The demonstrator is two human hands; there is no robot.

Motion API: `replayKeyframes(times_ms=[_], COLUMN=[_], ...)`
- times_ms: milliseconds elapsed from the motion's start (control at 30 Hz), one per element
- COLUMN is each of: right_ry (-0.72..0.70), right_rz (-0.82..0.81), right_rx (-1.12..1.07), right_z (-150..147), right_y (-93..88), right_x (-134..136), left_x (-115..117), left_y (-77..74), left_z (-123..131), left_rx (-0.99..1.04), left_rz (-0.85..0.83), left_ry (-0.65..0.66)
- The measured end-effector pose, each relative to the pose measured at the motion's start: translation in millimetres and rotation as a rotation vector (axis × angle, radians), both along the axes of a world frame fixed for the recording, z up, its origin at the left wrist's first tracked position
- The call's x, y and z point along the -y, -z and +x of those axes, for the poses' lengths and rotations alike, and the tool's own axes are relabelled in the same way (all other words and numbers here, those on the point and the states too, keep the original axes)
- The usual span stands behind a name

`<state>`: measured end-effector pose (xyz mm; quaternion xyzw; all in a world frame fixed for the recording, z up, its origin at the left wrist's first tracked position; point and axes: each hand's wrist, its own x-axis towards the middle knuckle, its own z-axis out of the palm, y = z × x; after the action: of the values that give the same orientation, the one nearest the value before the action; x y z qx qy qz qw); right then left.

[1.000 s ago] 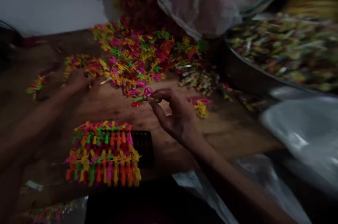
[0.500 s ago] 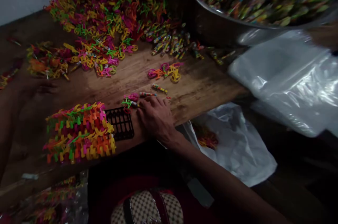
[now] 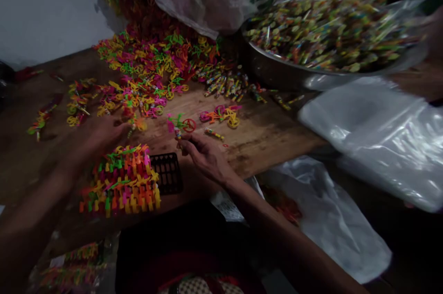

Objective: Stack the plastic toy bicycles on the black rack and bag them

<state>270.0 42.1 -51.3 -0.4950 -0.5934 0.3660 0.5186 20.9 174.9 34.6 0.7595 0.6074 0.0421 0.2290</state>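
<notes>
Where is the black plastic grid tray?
On the brown wooden table, look at the near edge, left of the person's right hand. The black plastic grid tray lies there, the only dark lattice, partly under neat rows of neon plastic pieces.

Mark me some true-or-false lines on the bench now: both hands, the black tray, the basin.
1. The right hand pinches a small toy bike over the wooden table. True.
2. The black grid tray is filled end to end. False: coloured pieces cover its left part, and its right end is bare.
3. The metal basin holds wrapped sticks. True.
4. The left hand is inside the basin. False: it is at the table's left, beside the loose pile.
</notes>
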Motion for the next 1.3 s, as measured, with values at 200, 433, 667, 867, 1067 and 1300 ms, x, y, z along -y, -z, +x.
replayKeyframes(times_ms=[200,433,667,867,1067,1300], right_ry=[-0.292,-0.271,-0.278,-0.231,-0.008,-0.068], right_rz=[-0.27,-0.293,-0.284,-0.168,0.066,0.086], right_rx=[-0.435,-0.537,-0.448,-0.296,0.059,0.191], right_z=[-6,-9,-2,-8,-25,-49], right_y=[-16.0,-17.5,-27.9,-12.6,19.0,23.6], right_x=[-8,-4,3,18,28,10], left_x=[30,37,36,54,96,104], left_y=[-26.9,-27.8,-18.1,-26.6,5.1,27.0], left_z=[42,65,70,51,25,27], left_rx=[0.366,0.616,0.572,0.398,-0.029,-0.081], left_rz=[-0.303,-0.562,-0.488,-0.067,0.445,0.427], left_ry=[0.19,0.162,0.165,0.259,0.402,0.423])
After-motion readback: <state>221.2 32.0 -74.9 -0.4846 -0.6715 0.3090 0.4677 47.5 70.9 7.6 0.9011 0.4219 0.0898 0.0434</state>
